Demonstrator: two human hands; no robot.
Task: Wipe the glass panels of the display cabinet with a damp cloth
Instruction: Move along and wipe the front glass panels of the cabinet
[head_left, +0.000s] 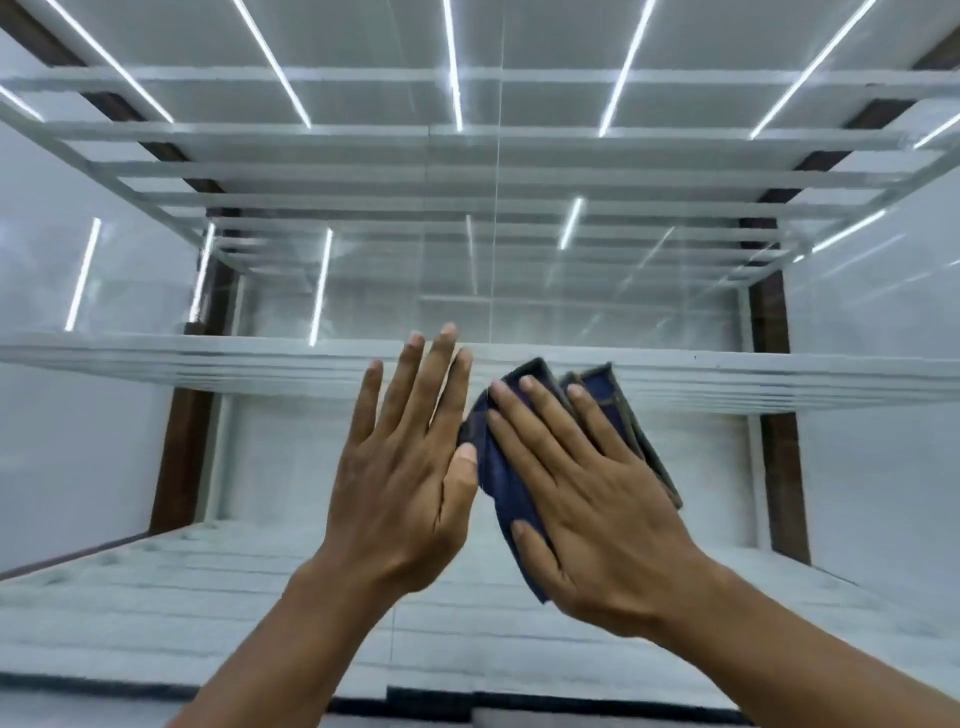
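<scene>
Both arms reach up to the cabinet's front glass panel (498, 249). The right hand (592, 499), fingers straight, presses a folded blue cloth (501, 483) flat against it. The left hand (400, 478) lies spread and holds nothing, its thumb touching the cloth's edge. Behind the glass run a white shelf (156, 358) and reflected light strips.

Bright white light strips (453, 62) run across the upper part of the frame, above a row of white slats (363, 140). A white shelf (156, 358) crosses the middle from left to right. Dark brown posts stand at the left (182, 457) and the right (782, 467). A white speckled board (156, 597) lies in the lower left.
</scene>
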